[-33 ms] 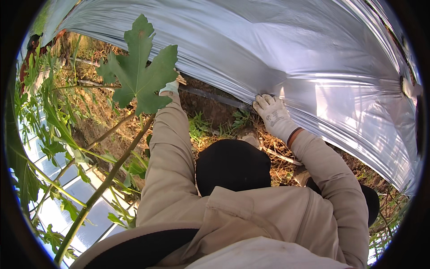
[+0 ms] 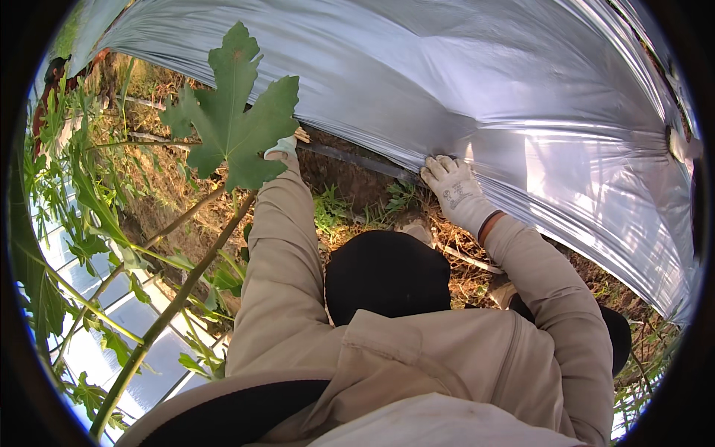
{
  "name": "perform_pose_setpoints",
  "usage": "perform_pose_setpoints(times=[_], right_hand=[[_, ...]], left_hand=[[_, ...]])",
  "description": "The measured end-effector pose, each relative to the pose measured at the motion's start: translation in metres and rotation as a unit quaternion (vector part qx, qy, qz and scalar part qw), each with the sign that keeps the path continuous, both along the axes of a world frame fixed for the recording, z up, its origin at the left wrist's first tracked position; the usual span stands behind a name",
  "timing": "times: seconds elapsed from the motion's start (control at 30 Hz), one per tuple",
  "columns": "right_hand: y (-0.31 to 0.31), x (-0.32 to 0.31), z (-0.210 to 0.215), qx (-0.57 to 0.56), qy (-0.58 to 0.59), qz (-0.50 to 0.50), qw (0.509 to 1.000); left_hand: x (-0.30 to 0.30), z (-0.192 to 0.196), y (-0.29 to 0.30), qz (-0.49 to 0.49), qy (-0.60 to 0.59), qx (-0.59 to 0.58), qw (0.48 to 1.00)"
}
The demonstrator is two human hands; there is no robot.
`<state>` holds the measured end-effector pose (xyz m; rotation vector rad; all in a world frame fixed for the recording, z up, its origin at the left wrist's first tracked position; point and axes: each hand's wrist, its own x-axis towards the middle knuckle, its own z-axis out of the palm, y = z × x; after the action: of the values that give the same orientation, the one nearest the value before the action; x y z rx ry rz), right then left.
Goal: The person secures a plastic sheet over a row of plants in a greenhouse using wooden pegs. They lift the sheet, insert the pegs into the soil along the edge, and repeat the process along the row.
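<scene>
A silvery plastic sheet stretches across the far side, its lower edge pulled into folds. My right hand, in a white work glove, is at that edge with its fingers curled together on the gathered plastic. Farther left, my left hand reaches toward the soil below the sheet; a pale glove cuff shows, while a large green lobed leaf hides most of the fingers. What it holds, if anything, cannot be made out. Between the hands a dark flat strip runs along the ground under the sheet's edge.
Leafy plants with a thick stem rise close on my left. Dry straw and small weeds cover the soil before me. My dark-clad knee is bent between my arms. At the far left another person is partly visible.
The large leaf has swayed very slightly to the right. Both hands and the sheet stay almost where they were.
</scene>
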<state>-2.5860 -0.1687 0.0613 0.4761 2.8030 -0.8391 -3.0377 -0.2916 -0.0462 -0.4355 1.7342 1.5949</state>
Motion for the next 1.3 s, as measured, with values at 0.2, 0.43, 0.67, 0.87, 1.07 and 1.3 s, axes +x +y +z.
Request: perform_pose_setpoints(times=[0.2, 0.43, 0.67, 0.87, 1.07, 1.3], right_hand=[[0.004, -0.009, 0.010, 0.005, -0.065, 0.029, 0.997], [-0.004, -0.041, 0.003, 0.020, -0.007, 0.002, 1.000], [-0.010, -0.062, -0.017, 0.014, -0.129, 0.079, 0.988], [-0.007, -0.068, -0.004, 0.006, -0.170, 0.093, 0.981], [-0.009, -0.070, -0.005, 0.001, -0.167, 0.094, 0.981], [-0.009, -0.070, -0.008, -0.011, -0.157, 0.081, 0.984]], left_hand=[[0.024, 0.026, -0.008, -0.089, 0.115, -0.190, 0.971], [0.038, 0.038, 0.001, -0.074, 0.085, -0.261, 0.959], [0.029, 0.029, -0.005, -0.003, 0.012, -0.167, 0.986], [0.079, 0.067, 0.033, 0.142, 0.188, -0.210, 0.949], [0.116, 0.089, 0.053, -0.183, 0.198, -0.113, 0.956], [0.116, 0.081, 0.041, -0.334, 0.102, -0.254, 0.902]])
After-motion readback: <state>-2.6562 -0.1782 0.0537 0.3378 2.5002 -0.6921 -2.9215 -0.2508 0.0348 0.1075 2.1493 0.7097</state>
